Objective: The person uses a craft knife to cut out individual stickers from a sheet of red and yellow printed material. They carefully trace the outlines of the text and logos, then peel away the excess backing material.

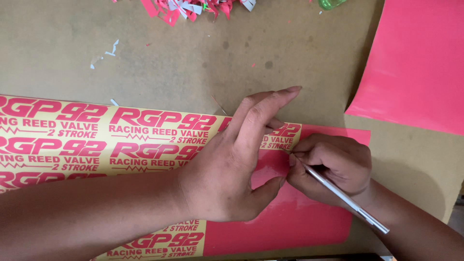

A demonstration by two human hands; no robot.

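Weeding stood mostly done: my left hand (227, 169) pressed the sticker sheet (145, 140) flat, fingers open; my right hand (333, 166) gripped a craft knife (345, 198), pink corner (290, 222) remaining.

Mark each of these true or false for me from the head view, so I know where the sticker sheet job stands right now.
1. The right hand holds a slim silver tool. True.
2. The left hand lies flat on bare table, clear of the sheet. False: it presses on the sticker sheet, fingers spread.
3. The sheet's lettering is red on yellow backing. True.
4. The whole sheet is yellow. False: its right end is plain pink-red.
5. A second plain pink sheet lies at the upper right. True.
6. The table carries no scraps. False: pink and white offcuts are piled at the top edge.
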